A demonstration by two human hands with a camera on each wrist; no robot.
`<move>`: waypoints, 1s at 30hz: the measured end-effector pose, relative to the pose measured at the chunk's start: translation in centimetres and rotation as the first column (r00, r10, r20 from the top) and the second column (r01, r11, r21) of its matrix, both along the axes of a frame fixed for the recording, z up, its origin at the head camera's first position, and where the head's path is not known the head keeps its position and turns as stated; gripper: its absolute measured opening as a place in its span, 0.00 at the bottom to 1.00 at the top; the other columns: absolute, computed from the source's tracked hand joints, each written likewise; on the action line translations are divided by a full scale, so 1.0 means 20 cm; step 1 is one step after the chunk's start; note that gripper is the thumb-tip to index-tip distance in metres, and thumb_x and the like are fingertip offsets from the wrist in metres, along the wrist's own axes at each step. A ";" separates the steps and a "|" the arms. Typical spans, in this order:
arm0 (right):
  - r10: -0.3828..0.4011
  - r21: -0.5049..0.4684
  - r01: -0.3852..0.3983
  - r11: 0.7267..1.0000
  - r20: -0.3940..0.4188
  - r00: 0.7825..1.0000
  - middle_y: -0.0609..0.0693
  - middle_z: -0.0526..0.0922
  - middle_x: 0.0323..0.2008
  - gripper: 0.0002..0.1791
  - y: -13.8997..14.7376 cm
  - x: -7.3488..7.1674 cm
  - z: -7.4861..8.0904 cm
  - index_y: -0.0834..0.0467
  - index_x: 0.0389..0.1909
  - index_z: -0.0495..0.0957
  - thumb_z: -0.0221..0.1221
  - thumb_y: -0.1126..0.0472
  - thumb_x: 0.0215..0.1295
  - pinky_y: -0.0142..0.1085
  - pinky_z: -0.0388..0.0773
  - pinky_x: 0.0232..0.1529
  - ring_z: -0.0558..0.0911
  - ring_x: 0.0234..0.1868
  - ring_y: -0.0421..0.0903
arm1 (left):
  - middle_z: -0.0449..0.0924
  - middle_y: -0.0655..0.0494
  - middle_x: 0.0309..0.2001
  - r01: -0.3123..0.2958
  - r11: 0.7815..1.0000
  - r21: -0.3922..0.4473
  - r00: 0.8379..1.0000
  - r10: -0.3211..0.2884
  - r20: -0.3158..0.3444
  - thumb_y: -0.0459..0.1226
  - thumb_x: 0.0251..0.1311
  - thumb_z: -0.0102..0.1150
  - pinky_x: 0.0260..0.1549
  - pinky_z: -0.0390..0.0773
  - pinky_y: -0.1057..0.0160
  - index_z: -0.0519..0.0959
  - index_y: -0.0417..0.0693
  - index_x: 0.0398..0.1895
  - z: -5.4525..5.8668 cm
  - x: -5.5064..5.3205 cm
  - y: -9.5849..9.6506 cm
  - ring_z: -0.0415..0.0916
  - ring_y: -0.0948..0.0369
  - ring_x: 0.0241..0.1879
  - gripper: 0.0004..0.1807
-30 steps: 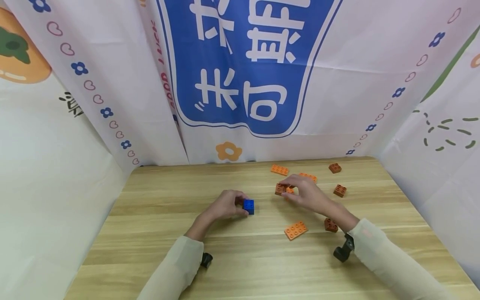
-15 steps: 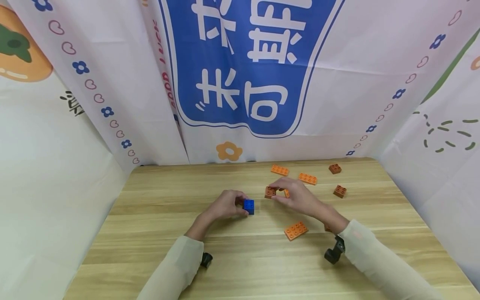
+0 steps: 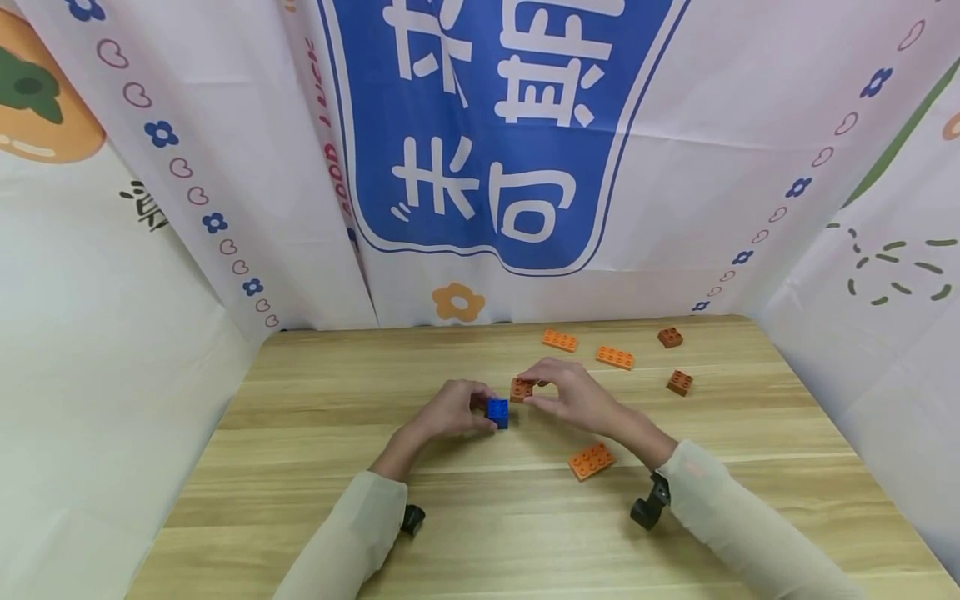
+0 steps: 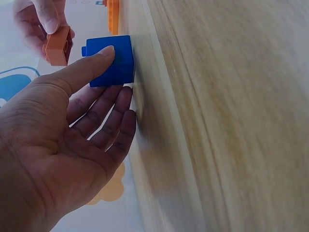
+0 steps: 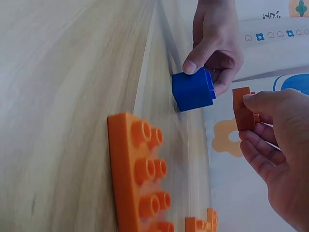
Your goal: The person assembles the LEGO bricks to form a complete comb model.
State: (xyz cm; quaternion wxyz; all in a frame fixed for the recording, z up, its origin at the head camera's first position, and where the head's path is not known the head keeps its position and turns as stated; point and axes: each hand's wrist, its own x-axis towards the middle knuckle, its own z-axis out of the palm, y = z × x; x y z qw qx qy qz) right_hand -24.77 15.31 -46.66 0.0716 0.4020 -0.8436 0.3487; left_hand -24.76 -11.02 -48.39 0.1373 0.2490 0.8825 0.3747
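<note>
In the head view, my left hand (image 3: 452,408) pinches a tall blue toy building brick (image 3: 497,414) that stands on the table. The left wrist view has the thumb lying across one side of the blue brick (image 4: 113,60), studs pointing up, away from the tabletop. Between right thumb and fingers, my right hand (image 3: 573,393) grips a shallow reddish-brown brick (image 3: 521,389). Raised off the table, the brown brick (image 5: 243,108) hangs just beyond and to the right of the blue brick (image 5: 193,90), with a gap between them in the right wrist view.
An orange flat brick (image 3: 592,461) lies in front of the right hand. Two more orange flat bricks (image 3: 560,339) (image 3: 615,357) lie at the back. Two brown bricks (image 3: 671,337) (image 3: 680,382) are farther right. A printed cloth (image 3: 480,292) hangs behind the wooden table (image 3: 322,383).
My right hand has carried the brown brick leftward to the blue one. Its arm now covers a brown brick seen earlier at the right. The left hand has stayed put.
</note>
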 end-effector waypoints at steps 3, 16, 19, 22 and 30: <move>0.011 -0.006 -0.010 1.000 0.014 1.000 0.51 0.89 0.49 0.18 -0.02 0.00 -0.01 0.60 0.55 0.86 0.73 0.65 0.66 0.49 0.87 0.49 0.87 0.51 0.47 | 0.88 0.52 0.45 0.002 1.000 -0.003 1.000 -0.002 -0.004 0.32 0.58 0.79 0.48 0.86 0.60 0.86 0.39 0.49 0.00 0.00 0.00 0.85 0.60 0.43 0.17; 0.060 -0.015 -0.060 0.998 0.030 0.998 0.51 0.89 0.50 0.19 -0.09 0.00 -0.04 0.60 0.56 0.86 0.74 0.66 0.64 0.48 0.88 0.47 0.87 0.50 0.45 | 0.88 0.52 0.44 0.002 1.000 0.003 1.000 -0.002 -0.006 0.32 0.57 0.80 0.47 0.86 0.61 0.85 0.38 0.50 0.00 0.00 0.00 0.85 0.60 0.43 0.19; 0.070 -0.006 -0.070 0.998 0.032 0.997 0.51 0.89 0.50 0.18 -0.10 0.00 -0.04 0.60 0.56 0.86 0.73 0.65 0.66 0.47 0.88 0.47 0.87 0.50 0.46 | 0.88 0.52 0.44 0.010 1.000 0.009 1.000 -0.009 -0.013 0.32 0.57 0.80 0.47 0.86 0.61 0.85 0.38 0.50 0.00 -0.01 0.00 0.86 0.60 0.43 0.19; 0.079 0.004 -0.079 0.997 0.036 0.996 0.51 0.89 0.50 0.18 -0.11 0.00 -0.04 0.61 0.56 0.86 0.73 0.64 0.67 0.47 0.88 0.48 0.88 0.50 0.46 | 0.88 0.52 0.44 0.015 1.000 0.014 1.000 -0.015 -0.013 0.31 0.57 0.80 0.46 0.86 0.62 0.85 0.38 0.50 -0.01 -0.01 0.00 0.86 0.59 0.44 0.18; 0.062 0.050 -0.066 0.997 0.071 0.996 0.51 0.89 0.50 0.18 -0.13 -0.01 -0.05 0.60 0.57 0.86 0.73 0.63 0.67 0.45 0.87 0.51 0.87 0.51 0.46 | 0.88 0.52 0.43 0.019 1.000 0.011 1.000 -0.019 -0.015 0.31 0.56 0.80 0.45 0.86 0.62 0.85 0.38 0.49 -0.01 -0.01 0.00 0.85 0.60 0.42 0.18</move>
